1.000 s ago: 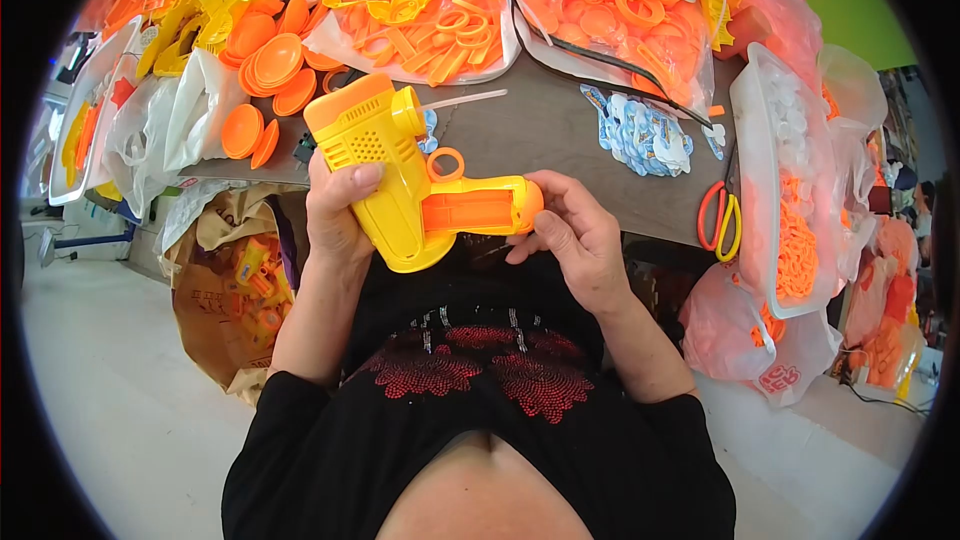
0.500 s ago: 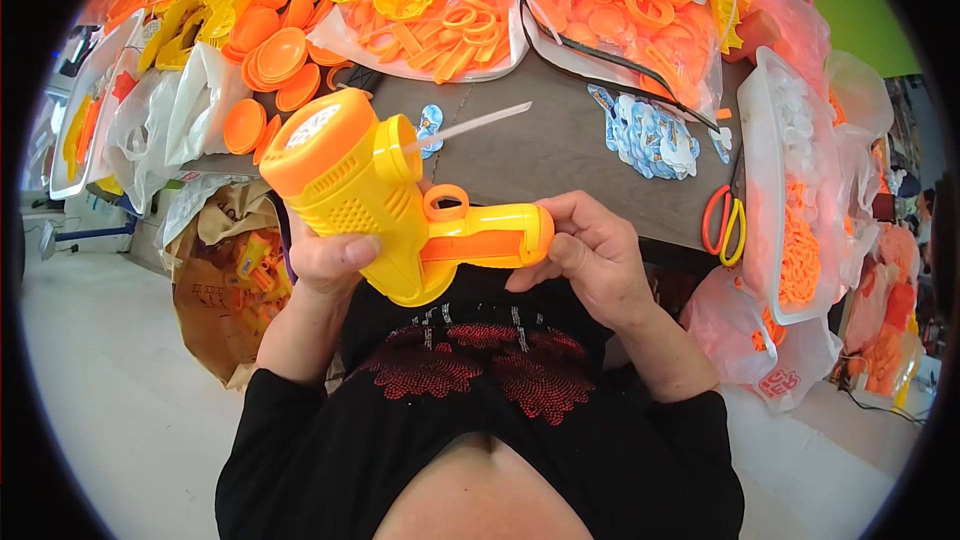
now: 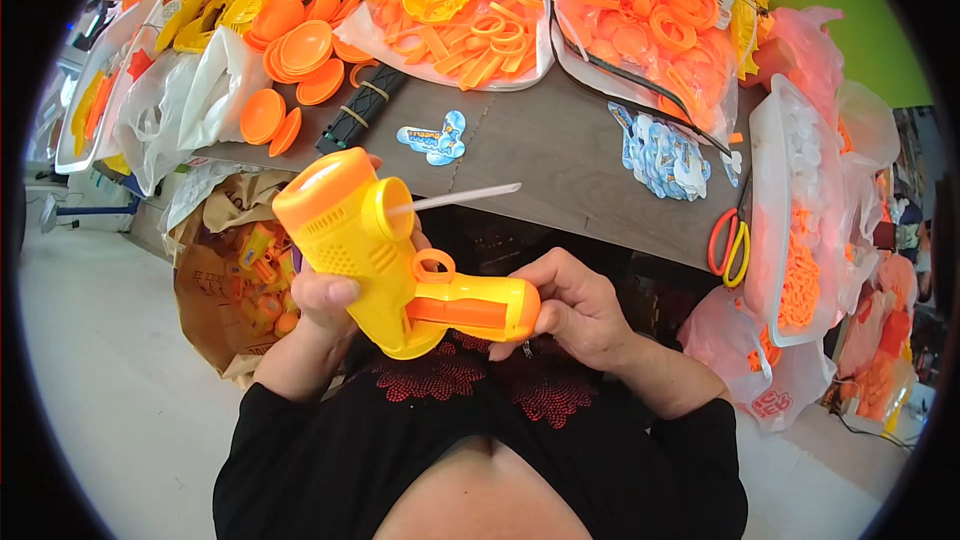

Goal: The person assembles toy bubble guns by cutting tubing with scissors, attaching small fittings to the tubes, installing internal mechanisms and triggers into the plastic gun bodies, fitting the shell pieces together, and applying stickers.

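Observation:
A yellow and orange toy bubble gun [image 3: 375, 270] is held in front of my body, its wide orange front end tilted up and to the left. A clear thin tube [image 3: 460, 197] sticks out to the right from its round yellow socket. My left hand [image 3: 328, 302] is closed around the gun's body, with the thumb on the near side and most fingers hidden behind. My right hand [image 3: 578, 312] pinches the end of the handle, thumb and fingers at its orange tip. An orange ring-shaped trigger [image 3: 433, 263] stands above the handle.
Orange and yellow plastic parts [image 3: 480, 40] are piled along the table's far side. Blue stickers [image 3: 660, 155], a black strapped bundle [image 3: 358, 108] and scissors [image 3: 730, 245] lie on the table. A white bin [image 3: 775, 290] stands right; a paper bag [image 3: 215, 310] of toy parts sits lower left.
The toy bubble gun has moved lower in view and turned slightly, so the handle's orange end now shows. Both hands moved with it. The table appears lower and further right.

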### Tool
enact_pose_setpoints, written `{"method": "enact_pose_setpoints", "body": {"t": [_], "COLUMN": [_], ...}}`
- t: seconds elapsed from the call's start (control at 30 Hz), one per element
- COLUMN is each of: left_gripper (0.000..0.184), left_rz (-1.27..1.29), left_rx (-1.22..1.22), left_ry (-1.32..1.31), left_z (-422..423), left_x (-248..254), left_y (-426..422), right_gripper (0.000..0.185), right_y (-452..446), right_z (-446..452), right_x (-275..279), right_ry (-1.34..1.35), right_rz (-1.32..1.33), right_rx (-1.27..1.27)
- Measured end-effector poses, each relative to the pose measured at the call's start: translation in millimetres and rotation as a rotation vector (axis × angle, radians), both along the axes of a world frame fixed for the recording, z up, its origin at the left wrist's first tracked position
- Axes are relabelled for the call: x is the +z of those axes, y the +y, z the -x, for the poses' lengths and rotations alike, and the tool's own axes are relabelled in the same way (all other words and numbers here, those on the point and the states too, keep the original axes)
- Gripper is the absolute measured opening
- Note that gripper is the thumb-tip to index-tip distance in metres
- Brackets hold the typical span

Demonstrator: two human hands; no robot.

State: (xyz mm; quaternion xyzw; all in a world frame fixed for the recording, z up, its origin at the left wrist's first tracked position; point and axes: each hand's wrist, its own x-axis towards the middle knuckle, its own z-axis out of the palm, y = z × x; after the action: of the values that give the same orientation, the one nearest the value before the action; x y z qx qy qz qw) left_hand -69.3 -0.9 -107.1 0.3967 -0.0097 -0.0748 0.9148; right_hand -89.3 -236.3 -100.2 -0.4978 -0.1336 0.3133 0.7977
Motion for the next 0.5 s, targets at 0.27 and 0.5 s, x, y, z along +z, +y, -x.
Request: {"method": "enact_pose_setpoints", "body": {"t": [0.27, 0.5], "left_gripper": [0.061, 0.058], "left_rz": [-0.008, -0.154], "left_rx": [0.194, 0.161], "left_ry": [0.021, -0.024], "left_z": [-36, -49], "left_x": [-16, 1], "left_y": [21, 17], "right_gripper": [0.020, 0.020], "right_y": [9, 38], "right_z": [-121, -216], "right_x": [-3, -14], "right_ry": [-0.651, -1.409], "right_rz": [0.651, 1.207], "right_rx": [-0.284, -0.452]}}
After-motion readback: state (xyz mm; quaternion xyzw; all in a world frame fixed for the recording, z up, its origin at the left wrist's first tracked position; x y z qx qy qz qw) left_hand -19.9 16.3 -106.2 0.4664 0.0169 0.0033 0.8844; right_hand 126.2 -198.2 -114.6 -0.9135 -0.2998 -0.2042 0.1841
